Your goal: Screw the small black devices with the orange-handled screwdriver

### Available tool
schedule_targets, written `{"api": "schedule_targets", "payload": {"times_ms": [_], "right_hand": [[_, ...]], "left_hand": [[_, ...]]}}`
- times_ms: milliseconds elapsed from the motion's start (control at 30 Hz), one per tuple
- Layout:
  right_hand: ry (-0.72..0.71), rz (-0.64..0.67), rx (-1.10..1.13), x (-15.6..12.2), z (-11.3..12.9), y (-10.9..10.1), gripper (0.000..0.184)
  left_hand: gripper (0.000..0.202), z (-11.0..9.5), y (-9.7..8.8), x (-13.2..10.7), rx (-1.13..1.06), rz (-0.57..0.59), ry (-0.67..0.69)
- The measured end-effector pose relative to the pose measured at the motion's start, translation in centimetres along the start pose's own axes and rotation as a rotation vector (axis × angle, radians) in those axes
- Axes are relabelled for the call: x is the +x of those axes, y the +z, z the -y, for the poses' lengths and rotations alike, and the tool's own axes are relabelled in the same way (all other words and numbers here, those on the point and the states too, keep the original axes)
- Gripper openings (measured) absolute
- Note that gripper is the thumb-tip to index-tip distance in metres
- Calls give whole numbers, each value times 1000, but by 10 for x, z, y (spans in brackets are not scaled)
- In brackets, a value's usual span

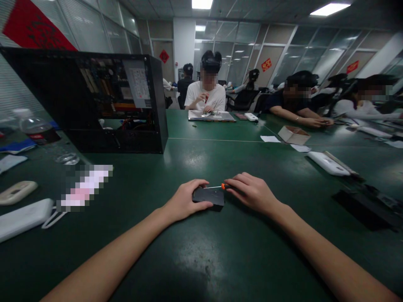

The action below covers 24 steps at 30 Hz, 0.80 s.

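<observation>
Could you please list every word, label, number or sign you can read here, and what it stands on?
No text reads clearly.
Red banner, upper left: dark characters, too blurred.
Smaller red wall signs: too small.
White label inside the computer case: print too small.
Bottle label: too blurred.
Black block in the left hand: no lettering visible.

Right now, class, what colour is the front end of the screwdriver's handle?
The screwdriver handle's front end is orange, seen in the head view.

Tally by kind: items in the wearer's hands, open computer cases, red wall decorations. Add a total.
Screwdriver in the right hand: 1
Black block at the left hand: 1
Open computer case: 1
Red wall decorations: 4
Total: 7
</observation>
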State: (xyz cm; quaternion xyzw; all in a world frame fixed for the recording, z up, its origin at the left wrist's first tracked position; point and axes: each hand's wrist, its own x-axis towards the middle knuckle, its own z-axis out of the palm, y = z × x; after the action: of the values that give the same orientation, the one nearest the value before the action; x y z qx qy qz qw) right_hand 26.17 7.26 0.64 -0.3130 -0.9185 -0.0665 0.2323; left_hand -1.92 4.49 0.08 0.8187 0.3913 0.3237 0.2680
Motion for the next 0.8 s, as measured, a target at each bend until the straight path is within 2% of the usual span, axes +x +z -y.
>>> {"api": "schedule_targets", "payload": {"times_ms": [133,267,400,600,800], "right_hand": [[-3,0,117,3,7,8,31],[81,20,319,3,10,18,31],[159,95,460,5,7,23,30],[172,120,493,5,6,22,31],[158,126,525,4,5,22,30]], "left_hand": [[42,-1,-3,1,2,-3,-8],[44,-4,-5,1,-3,-2,-12],[43,-5,-6,0,-2,-12,-15],[35,-7,-7,1,-12,-3,-8],[38,-11,-10,1,-12,39,18]]}}
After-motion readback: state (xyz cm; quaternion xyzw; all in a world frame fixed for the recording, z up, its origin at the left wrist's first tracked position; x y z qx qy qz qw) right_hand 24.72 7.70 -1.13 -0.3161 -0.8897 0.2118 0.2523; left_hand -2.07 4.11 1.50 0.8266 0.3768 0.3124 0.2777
